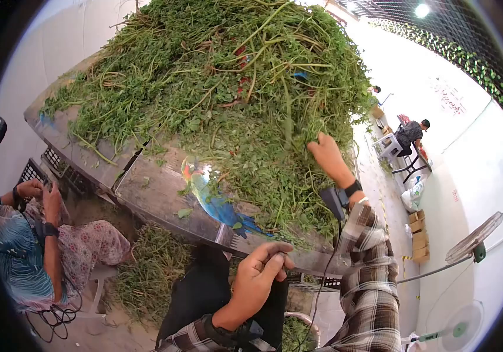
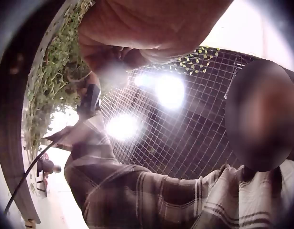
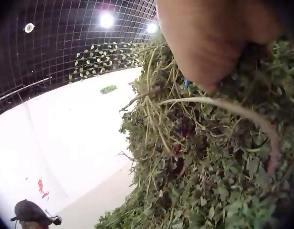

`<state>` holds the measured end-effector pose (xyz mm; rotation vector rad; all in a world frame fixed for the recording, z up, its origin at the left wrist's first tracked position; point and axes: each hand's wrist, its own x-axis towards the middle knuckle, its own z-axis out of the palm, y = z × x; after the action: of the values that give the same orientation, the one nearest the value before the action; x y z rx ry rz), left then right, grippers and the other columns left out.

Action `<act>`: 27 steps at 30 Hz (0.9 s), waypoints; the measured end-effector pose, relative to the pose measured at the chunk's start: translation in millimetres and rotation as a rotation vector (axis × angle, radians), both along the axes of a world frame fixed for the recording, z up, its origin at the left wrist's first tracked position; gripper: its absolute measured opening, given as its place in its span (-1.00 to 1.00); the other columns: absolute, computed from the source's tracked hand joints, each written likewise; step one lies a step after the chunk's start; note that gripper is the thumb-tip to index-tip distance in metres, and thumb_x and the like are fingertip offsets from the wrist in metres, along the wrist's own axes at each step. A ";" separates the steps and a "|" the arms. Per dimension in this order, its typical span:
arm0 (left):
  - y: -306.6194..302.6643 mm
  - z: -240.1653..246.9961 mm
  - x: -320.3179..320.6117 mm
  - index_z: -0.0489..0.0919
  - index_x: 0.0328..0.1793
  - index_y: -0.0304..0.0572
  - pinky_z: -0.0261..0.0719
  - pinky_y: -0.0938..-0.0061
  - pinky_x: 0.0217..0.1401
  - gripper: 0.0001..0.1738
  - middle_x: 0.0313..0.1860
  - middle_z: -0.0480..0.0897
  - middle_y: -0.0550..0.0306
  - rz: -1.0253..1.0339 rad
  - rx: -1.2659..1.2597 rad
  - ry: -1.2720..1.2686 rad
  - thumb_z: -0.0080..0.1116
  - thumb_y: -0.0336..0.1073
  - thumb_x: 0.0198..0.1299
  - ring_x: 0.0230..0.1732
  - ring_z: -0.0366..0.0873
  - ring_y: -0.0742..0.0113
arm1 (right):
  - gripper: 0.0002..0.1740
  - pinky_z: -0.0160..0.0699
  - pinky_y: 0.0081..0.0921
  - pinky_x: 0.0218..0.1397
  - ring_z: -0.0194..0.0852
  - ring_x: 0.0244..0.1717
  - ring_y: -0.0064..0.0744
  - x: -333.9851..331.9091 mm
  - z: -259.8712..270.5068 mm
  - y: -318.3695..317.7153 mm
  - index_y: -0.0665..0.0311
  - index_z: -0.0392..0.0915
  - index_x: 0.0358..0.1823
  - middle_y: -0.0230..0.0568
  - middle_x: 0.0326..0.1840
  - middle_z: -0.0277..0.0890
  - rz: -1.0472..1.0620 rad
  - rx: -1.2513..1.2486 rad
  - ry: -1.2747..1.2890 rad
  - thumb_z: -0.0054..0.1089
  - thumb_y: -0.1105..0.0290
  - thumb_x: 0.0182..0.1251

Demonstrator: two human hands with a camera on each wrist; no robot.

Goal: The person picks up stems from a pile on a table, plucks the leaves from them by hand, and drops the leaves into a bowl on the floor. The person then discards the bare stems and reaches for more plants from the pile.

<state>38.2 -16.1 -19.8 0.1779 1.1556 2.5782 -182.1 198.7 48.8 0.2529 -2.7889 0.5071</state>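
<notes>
A heap of leafy green stems (image 1: 204, 88) covers much of the table (image 1: 152, 188). My right hand (image 1: 331, 159) is over the heap's right side with its fingers curled in a pinch at a green stem; the grip point is hidden. A pale, blurred stem (image 3: 233, 107) curves just below this hand (image 3: 209, 43) in the right wrist view. My left hand (image 1: 258, 276) is at the table's front edge, its fingers curled and thumb against the index finger, with nothing visible in it. In the left wrist view the left hand (image 2: 147, 28) fills the top.
A parrot picture (image 1: 210, 196) shows on the tabletop. At the left sits another person (image 1: 28, 246), hands together. More stems (image 1: 152, 270) lie on the floor below the table. A cable (image 1: 323, 281) hangs from my right wrist. Fans (image 1: 474, 237) stand at the right.
</notes>
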 end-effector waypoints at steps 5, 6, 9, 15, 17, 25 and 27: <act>4.2 1.6 3.2 0.46 0.02 -0.38 0.42 0.62 -0.32 -0.72 -0.33 0.57 0.12 -0.014 0.000 -0.002 -0.09 -0.34 0.29 -0.40 0.41 0.55 | -0.73 0.26 -0.01 -0.25 0.30 -0.35 0.26 40.1 -19.6 8.3 0.45 0.25 -0.48 0.26 -0.48 0.34 0.026 0.046 -0.010 -0.05 0.32 0.08; 4.9 1.7 3.5 0.46 0.02 -0.38 0.42 0.62 -0.32 -0.72 -0.33 0.57 0.12 -0.020 -0.006 0.008 -0.10 -0.34 0.29 -0.41 0.41 0.55 | -0.74 0.27 0.00 -0.25 0.32 -0.36 0.25 48.2 -26.0 8.2 0.44 0.27 -0.48 0.24 -0.48 0.36 0.061 0.095 -0.002 -0.03 0.32 0.08; 7.1 -0.2 3.8 0.45 0.02 -0.38 0.41 0.63 -0.32 -0.73 -0.34 0.56 0.13 -0.030 0.005 0.012 -0.10 -0.34 0.29 -0.41 0.41 0.55 | -0.75 0.30 0.00 -0.27 0.35 -0.37 0.23 80.5 -42.0 -4.0 0.41 0.29 -0.47 0.20 -0.50 0.38 0.098 0.187 -0.082 -0.01 0.32 0.07; 9.4 -3.0 4.3 0.46 0.01 -0.36 0.41 0.64 -0.32 -0.74 -0.35 0.57 0.14 -0.030 0.001 0.022 -0.09 -0.35 0.29 -0.41 0.41 0.57 | -0.66 0.36 -0.06 -0.31 0.42 -0.38 0.17 93.1 -15.2 -5.5 0.39 0.40 -0.41 0.14 -0.51 0.43 0.123 0.298 -0.156 0.09 0.18 0.09; 9.2 -4.9 4.2 0.46 0.01 -0.36 0.41 0.64 -0.32 -0.74 -0.35 0.57 0.15 -0.029 0.005 0.012 -0.09 -0.35 0.29 -0.41 0.41 0.57 | -0.59 0.39 -0.12 -0.31 0.44 -0.39 0.12 85.1 25.3 -8.3 0.38 0.48 -0.38 0.10 -0.47 0.46 0.069 0.350 -0.260 0.13 0.08 0.09; 4.9 -7.2 -1.3 0.48 0.02 -0.35 0.40 0.65 -0.32 -0.74 -0.35 0.56 0.17 -0.017 0.019 -0.013 -0.08 -0.36 0.29 -0.41 0.40 0.58 | -0.39 0.34 -0.31 0.12 0.30 0.11 -0.09 -12.3 80.6 -25.1 0.18 0.27 0.18 -0.11 0.15 0.33 0.038 0.363 0.558 0.18 0.38 0.01; 1.5 -6.6 -2.2 0.48 0.02 -0.36 0.40 0.64 -0.33 -0.74 -0.34 0.56 0.16 -0.029 0.009 -0.023 -0.08 -0.36 0.30 -0.41 0.39 0.57 | -0.32 0.28 -0.28 0.18 0.18 0.20 -0.08 -43.8 77.6 -34.9 0.15 0.21 0.24 -0.15 0.23 0.23 0.043 0.410 0.579 0.17 0.42 -0.02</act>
<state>36.0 -14.5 -26.4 0.1646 1.1254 2.5542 -225.9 163.9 126.4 0.4633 -2.2871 -0.1294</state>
